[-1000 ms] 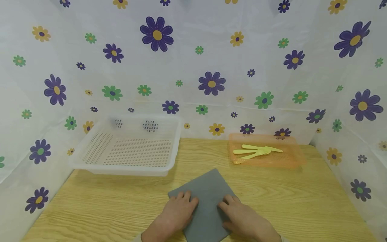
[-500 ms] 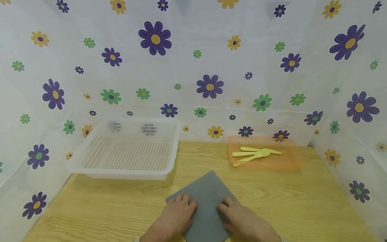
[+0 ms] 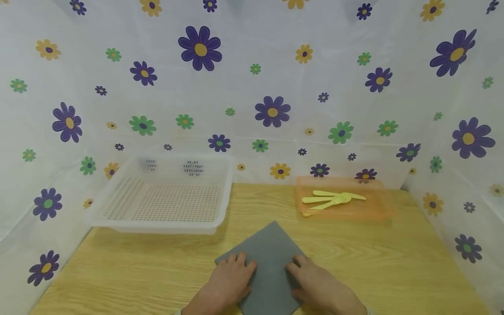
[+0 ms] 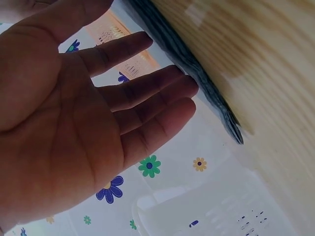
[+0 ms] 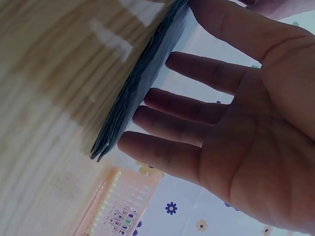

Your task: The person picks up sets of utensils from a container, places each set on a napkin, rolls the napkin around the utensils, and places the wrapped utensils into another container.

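A grey folded cloth (image 3: 271, 262) lies flat on the table near its front, turned so one corner points away from me. On its left part rests my left hand (image 3: 232, 278), palm down. My right hand (image 3: 316, 282) rests on its right part, close to the edge. In the left wrist view, the left hand (image 4: 74, 123) has its fingers fairly straight, their tips against the cloth (image 4: 197, 69). The right wrist view shows much the same for the right hand (image 5: 246, 132), with layers visible along the cloth's edge (image 5: 140, 83). Neither hand grips the cloth.
A white perforated basket (image 3: 157, 225) stands at the back left of the wooden table (image 3: 130, 267). At the back right is an orange basket (image 3: 370, 212) with several pieces of yellow cutlery (image 3: 334, 199). Flower-printed sheeting (image 3: 252, 87) surrounds the table's back and sides.
The head view has shifted slightly. My right hand has slid a little to the right on the cloth. The left hand stays about where it was, and the cloth lies as before.
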Demonstrator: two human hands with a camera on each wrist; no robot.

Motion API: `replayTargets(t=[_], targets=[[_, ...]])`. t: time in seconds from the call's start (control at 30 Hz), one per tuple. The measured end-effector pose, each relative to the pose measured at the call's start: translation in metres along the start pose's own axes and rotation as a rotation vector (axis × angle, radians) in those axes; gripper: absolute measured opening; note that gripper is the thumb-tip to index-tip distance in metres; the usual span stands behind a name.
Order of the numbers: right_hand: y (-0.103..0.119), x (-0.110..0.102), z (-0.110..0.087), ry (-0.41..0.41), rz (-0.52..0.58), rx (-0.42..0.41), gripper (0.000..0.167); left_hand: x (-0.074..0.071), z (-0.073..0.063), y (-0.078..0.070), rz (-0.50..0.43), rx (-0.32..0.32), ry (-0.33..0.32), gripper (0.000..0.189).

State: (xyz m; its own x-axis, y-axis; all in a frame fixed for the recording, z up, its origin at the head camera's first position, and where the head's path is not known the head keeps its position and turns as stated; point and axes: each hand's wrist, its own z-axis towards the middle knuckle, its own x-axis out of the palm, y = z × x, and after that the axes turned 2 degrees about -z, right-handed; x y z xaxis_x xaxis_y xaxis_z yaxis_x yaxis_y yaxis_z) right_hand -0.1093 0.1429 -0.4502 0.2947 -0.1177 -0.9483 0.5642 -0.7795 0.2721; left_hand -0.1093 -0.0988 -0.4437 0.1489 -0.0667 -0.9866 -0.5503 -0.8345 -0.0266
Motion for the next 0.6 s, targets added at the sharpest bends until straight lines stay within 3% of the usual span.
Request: replayTargets(t=[0.3, 0.6], targets=[[0.005, 0.001, 0.000, 0.011, -0.022, 0.011, 0.050, 0.002, -0.003, 0.002, -0.026, -0.020, 0.023, 0.045], [0.011, 0.001, -0.004, 0.093, 0.090, 0.101, 0.071, 0.004, -0.001, 0.001, -0.051, -0.012, 0.010, 0.047]])
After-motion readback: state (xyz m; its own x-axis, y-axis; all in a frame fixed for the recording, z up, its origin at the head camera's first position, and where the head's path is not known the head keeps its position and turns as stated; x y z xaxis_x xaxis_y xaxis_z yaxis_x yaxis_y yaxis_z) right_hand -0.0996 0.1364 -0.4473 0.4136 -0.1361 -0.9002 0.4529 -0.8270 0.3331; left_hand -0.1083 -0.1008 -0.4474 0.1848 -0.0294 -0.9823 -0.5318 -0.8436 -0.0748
